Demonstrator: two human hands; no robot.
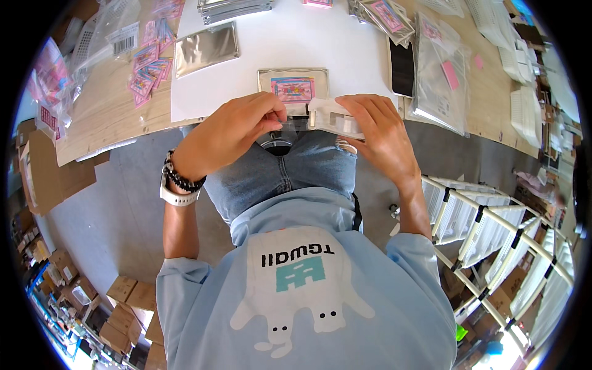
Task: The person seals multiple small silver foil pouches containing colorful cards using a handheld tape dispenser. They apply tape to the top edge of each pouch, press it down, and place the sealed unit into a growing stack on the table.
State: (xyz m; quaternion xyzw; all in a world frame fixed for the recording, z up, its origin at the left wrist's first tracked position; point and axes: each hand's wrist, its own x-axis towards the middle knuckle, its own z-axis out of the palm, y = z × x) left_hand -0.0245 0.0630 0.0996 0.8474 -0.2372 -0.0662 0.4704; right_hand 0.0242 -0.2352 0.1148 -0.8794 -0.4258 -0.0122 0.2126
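Observation:
At the near edge of the table, my right hand (377,123) grips a white tape dispenser (336,118) with its toothed end toward the left. My left hand (250,120) is pinched closed just left of that end. A clear strip of tape (296,123) seems to run between its fingertips and the dispenser, though it is hard to see. Just beyond both hands lies a silver foil pouch (322,79). On it rests a pink and blue printed card (293,90), its near part close to my fingers.
Another foil pouch (206,49) lies to the left, with scattered pink cards (148,77) beyond it. Foil pouches are stacked (234,9) at the back. To the right are a black phone (401,68), clear plastic bags (438,80) and white baskets (525,117). A rack (487,216) stands right of me.

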